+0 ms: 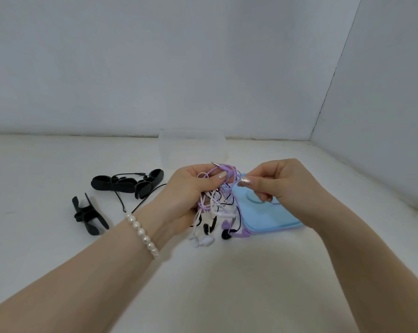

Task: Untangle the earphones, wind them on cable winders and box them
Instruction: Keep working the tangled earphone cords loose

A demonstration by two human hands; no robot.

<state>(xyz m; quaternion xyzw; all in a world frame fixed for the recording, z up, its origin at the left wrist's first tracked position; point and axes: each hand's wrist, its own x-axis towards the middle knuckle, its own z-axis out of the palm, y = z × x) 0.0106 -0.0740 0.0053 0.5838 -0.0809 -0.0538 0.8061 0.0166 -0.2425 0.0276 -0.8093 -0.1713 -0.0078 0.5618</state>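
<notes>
A tangle of purple, white and black earphones (217, 207) hangs above the table's middle. My left hand (191, 188) grips the bunch, thumb pressed on the purple cords near the jack plug. My right hand (272, 183) pinches a purple cord between thumb and forefinger just right of the bunch. Earbuds dangle below, close to the table. Two black cable winders (128, 183) lie together at the left with a black cord running from them, and a third winder (89, 216) lies nearer me. A clear plastic box (192, 150) stands behind the hands.
A light blue lid (270, 215) lies flat on the white table under my right hand. White walls close the back and the right side. A pearl bracelet (143, 233) sits on my left wrist.
</notes>
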